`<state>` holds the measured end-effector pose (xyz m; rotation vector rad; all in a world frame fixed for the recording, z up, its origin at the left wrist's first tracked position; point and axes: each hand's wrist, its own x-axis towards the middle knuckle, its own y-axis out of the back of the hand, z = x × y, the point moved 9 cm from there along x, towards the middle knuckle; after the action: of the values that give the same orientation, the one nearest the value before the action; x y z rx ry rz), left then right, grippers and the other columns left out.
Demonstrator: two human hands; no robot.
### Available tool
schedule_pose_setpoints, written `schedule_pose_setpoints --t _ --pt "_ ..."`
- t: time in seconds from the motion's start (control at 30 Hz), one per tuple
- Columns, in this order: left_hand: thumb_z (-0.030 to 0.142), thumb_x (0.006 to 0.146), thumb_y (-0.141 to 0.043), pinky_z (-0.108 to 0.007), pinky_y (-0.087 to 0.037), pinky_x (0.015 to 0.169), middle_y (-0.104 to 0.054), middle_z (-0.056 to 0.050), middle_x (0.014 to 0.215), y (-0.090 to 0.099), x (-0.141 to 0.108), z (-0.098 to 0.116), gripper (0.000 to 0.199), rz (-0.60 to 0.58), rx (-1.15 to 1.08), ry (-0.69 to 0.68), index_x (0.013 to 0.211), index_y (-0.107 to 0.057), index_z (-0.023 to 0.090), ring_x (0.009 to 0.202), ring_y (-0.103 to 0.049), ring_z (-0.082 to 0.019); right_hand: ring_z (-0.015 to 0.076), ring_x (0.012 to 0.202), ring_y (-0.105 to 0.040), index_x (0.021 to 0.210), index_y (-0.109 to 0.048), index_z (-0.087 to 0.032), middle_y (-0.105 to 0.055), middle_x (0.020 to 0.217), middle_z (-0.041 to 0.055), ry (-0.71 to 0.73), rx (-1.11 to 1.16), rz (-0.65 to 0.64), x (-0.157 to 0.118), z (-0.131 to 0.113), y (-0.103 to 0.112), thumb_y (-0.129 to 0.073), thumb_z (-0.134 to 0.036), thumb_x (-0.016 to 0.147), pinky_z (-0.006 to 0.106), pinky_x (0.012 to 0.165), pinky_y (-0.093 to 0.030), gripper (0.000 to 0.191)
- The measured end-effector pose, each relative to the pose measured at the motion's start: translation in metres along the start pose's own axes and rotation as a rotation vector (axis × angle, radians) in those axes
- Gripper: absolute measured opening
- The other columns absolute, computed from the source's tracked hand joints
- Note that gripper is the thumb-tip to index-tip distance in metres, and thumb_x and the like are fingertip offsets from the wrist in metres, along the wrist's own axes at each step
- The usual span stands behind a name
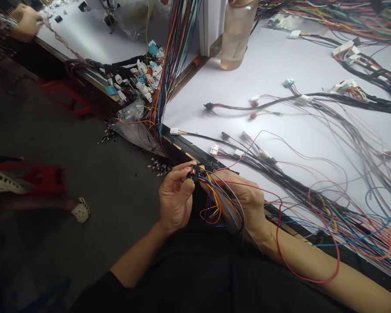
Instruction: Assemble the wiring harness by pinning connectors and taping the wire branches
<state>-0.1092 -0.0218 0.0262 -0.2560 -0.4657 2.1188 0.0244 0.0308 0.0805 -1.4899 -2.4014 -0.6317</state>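
Note:
A small black connector [195,173] with a red and white part on its face is pinched between the thumb and fingers of my left hand [177,198]. Yellow, orange, blue, purple and other wires [215,200] come out of its right side and loop down. My right hand [247,200] is just right of the connector, its fingers closed round wires; the fingertips are partly hidden behind them. A thin red wire [280,217] runs from near the right fingers and loops over the right forearm.
Black-wrapped harnesses [273,174] and loose wires cross the white table [195,102]. A bottle [236,39] stands near the divider. Hanging wires [171,65] and a pile of connectors [143,80] are at the upper left. Another person's hand [26,21] is beyond; red stools [48,180] stand left.

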Motion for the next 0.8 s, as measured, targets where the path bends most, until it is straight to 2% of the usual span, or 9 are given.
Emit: schedule_pose_setpoints --t 0.13,0.23,0.4,0.53,0.8 --pt "0.03 0.075 -0.078 -0.041 -0.044 0.106 -0.065 0.0 0.112 0.002 -0.004 -0.007 0.017 0.012 -0.033 0.051 0.091 -0.073 0.029 0.116 -0.059 -0.021 0.0131 0.076 -0.066 0.091 -0.069 -0.021 -0.071 0.085 0.0007 -0.052 0.06 -0.038 -0.003 0.006 0.003 -0.065 -0.012 0.084 0.025 0.069 -0.056 0.013" --pt "0.03 0.074 -0.078 -0.04 -0.046 0.103 -0.066 0.0 0.111 0.002 -0.004 -0.008 0.017 0.006 -0.033 0.049 0.09 -0.073 0.029 0.115 -0.059 -0.022 0.012 0.076 -0.067 0.091 -0.07 -0.02 -0.072 0.086 0.0007 -0.1 0.072 -0.002 -0.004 0.01 0.01 -0.069 -0.012 0.082 0.024 0.07 -0.056 0.013" --pt "0.029 0.074 -0.079 -0.038 -0.047 0.101 -0.066 -0.001 0.111 0.002 -0.003 -0.005 0.017 -0.002 -0.004 0.02 0.09 -0.074 0.028 0.112 -0.061 -0.021 0.0116 0.076 -0.067 0.09 -0.069 -0.017 -0.071 0.086 0.0027 -0.069 0.038 -0.014 -0.006 0.004 0.01 -0.064 -0.011 0.085 0.021 0.07 -0.055 0.009" --pt "0.028 0.073 -0.079 -0.036 -0.05 0.098 -0.066 -0.001 0.109 0.001 -0.009 -0.004 0.016 -0.015 0.005 0.006 0.089 -0.074 0.029 0.108 -0.062 -0.019 0.0108 0.076 -0.065 0.093 -0.068 -0.019 -0.069 0.086 0.0016 -0.097 0.046 -0.012 -0.01 0.004 0.009 -0.062 -0.012 0.087 0.02 0.07 -0.054 0.011" --pt "0.029 0.073 -0.079 -0.034 -0.051 0.097 -0.066 0.0 0.109 -0.002 -0.014 -0.008 0.016 -0.028 -0.025 0.039 0.089 -0.074 0.028 0.103 -0.064 -0.018 0.011 0.078 -0.065 0.091 -0.067 -0.019 -0.069 0.087 0.0016 -0.129 0.126 0.017 -0.016 0.007 0.008 -0.062 -0.011 0.087 0.02 0.071 -0.053 0.011"
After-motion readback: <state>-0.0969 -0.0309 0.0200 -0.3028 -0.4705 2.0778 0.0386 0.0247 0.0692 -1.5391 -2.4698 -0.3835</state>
